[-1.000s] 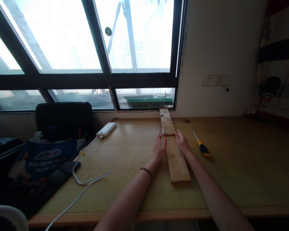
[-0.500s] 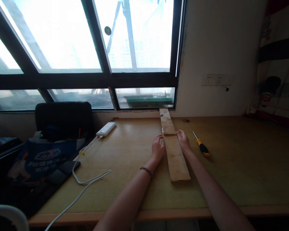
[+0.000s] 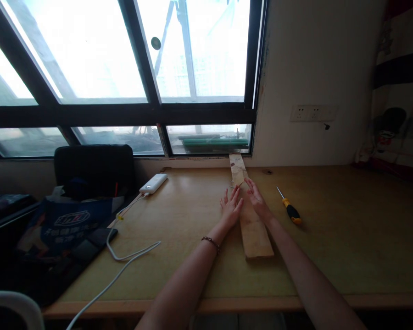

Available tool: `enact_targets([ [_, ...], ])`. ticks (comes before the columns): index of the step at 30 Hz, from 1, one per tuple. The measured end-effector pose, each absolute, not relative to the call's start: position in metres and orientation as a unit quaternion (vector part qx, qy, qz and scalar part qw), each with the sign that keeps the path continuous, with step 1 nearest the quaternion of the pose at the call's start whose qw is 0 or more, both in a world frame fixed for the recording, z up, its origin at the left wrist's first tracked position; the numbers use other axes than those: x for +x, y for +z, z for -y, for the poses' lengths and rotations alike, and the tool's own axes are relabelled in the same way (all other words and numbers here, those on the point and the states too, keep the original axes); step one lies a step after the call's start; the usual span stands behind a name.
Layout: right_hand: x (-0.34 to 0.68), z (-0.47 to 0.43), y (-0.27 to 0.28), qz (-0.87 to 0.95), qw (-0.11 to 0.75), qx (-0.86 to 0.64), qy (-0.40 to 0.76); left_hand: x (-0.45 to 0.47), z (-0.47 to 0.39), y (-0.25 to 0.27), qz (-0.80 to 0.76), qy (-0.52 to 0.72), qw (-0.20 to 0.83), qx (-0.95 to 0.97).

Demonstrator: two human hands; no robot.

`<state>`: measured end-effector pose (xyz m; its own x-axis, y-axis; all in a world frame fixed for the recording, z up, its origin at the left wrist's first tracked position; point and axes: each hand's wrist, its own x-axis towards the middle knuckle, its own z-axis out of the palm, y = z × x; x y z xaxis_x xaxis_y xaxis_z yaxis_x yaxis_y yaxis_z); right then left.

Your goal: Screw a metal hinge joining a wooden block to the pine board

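Note:
A long wooden board (image 3: 257, 239) lies lengthwise on the table, and a second pale strip of wood (image 3: 237, 161) continues toward the window. Across the middle, a small piece of wood (image 3: 238, 178) lies turned at an angle, partly hidden by fingers. My left hand (image 3: 231, 210) has its fingers spread, with the tips at the near edge of that piece. Over the board's right side, my right hand (image 3: 256, 200) holds its fingers stretched out, their tips by the piece's right corner. Thin metal bits, perhaps screws (image 3: 231, 184), show at the left edge.
A yellow-and-black screwdriver (image 3: 292, 211) lies to the right on the table (image 3: 347, 238). On the left are a white power bank (image 3: 153, 183) and its white cable (image 3: 132, 257). A black chair (image 3: 94, 167) with a blue bag (image 3: 67, 224) stands beside the table.
The small piece of wood has turned from square to slanted on the boards. My left hand has moved up and right onto the wood; my right hand has shifted slightly up and left.

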<state>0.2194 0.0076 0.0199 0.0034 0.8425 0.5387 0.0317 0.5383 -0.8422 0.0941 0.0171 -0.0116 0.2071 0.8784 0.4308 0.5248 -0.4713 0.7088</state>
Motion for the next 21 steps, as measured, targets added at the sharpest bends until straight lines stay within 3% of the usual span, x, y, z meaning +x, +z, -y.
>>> enact_targets([
  [10,0.234,-0.020,0.011,0.523,0.671,-0.437,0.293,0.090,-0.019,-0.013,-0.427,0.592,0.275,0.626],
  [21,0.247,-0.028,0.001,0.369,0.653,-0.592,0.296,0.093,-0.033,-0.025,-0.396,0.689,0.511,0.328],
])
